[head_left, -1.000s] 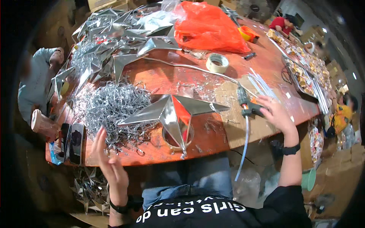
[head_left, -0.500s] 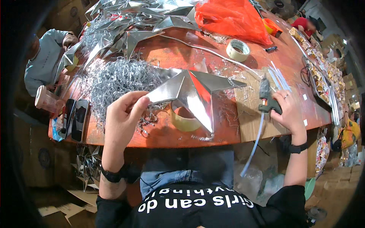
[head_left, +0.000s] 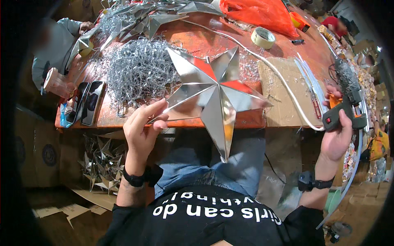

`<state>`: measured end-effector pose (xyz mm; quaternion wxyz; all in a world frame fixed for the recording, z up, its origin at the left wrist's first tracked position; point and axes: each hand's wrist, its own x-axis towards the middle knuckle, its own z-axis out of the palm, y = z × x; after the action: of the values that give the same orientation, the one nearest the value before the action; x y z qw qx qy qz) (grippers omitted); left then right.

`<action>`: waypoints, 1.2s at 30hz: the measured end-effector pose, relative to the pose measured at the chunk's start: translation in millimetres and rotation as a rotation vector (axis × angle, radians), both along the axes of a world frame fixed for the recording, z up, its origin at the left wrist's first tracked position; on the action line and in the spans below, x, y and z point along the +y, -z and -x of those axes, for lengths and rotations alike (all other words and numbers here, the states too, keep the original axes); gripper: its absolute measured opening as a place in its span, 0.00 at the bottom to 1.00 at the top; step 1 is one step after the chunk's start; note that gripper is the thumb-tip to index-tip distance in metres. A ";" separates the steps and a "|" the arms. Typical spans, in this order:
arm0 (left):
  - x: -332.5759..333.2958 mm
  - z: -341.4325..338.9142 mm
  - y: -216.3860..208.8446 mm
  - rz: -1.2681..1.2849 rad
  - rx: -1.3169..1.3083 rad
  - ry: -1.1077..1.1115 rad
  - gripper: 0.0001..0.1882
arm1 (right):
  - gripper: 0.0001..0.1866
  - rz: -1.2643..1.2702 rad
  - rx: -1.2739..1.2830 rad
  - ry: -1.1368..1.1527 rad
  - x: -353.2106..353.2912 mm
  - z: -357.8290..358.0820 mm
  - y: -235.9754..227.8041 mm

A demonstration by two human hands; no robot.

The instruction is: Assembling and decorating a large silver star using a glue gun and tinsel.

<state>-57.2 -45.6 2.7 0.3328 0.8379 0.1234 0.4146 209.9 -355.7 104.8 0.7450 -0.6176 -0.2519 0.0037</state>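
A shiny silver six-pointed star (head_left: 211,92) hangs over the table's near edge, its face turned toward me. My left hand (head_left: 141,129) pinches the tip of its left point between thumb and fingers. At the right, my right hand (head_left: 338,137) is wrapped round the handle of a dark glue gun (head_left: 349,92), raised with its nozzle end away from me. A long translucent glue stick (head_left: 353,172) trails down from its back. Behind the star lies a heap of silver tinsel (head_left: 137,67).
More silver stars (head_left: 154,20) pile up at the far left, beside a red plastic bag (head_left: 260,14). A tape roll (head_left: 263,37), a white cord (head_left: 283,80), cardboard (head_left: 279,104) and white sticks (head_left: 308,76) lie rightward. Phones (head_left: 93,102) and a cup (head_left: 55,82) are left, near another person.
The glue gun has been lifted off the cardboard and carried right. The star has turned to show its whole face and come nearer to me, with my left hand still on it.
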 end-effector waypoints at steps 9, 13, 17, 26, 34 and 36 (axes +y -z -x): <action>28.4 -7.3 15.5 0.081 -0.061 0.052 0.37 | 0.20 0.239 0.012 -0.503 53.5 12.0 -13.2; 35.6 -4.2 19.4 0.127 -0.022 0.085 0.48 | 0.32 0.089 0.279 -0.521 68.4 -22.1 -11.4; 31.4 0.4 20.9 -0.081 0.030 0.001 0.38 | 0.50 0.339 -0.092 -0.455 61.9 -19.2 4.6; 25.7 11.8 51.1 0.011 -0.204 -0.199 0.40 | 0.44 0.564 -0.775 -0.477 94.8 2.8 -2.6; 30.6 6.6 44.9 -0.049 -0.184 0.006 0.37 | 0.44 0.631 -0.694 -0.475 97.7 0.1 7.7; 29.7 7.3 43.6 -0.038 -0.175 -0.013 0.35 | 0.44 0.635 -0.701 -0.466 96.7 -0.7 8.2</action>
<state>-64.5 -15.9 -40.9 0.3236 0.8038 0.0915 0.4908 210.7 -259.0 96.6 0.3716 -0.7048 -0.6030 0.0389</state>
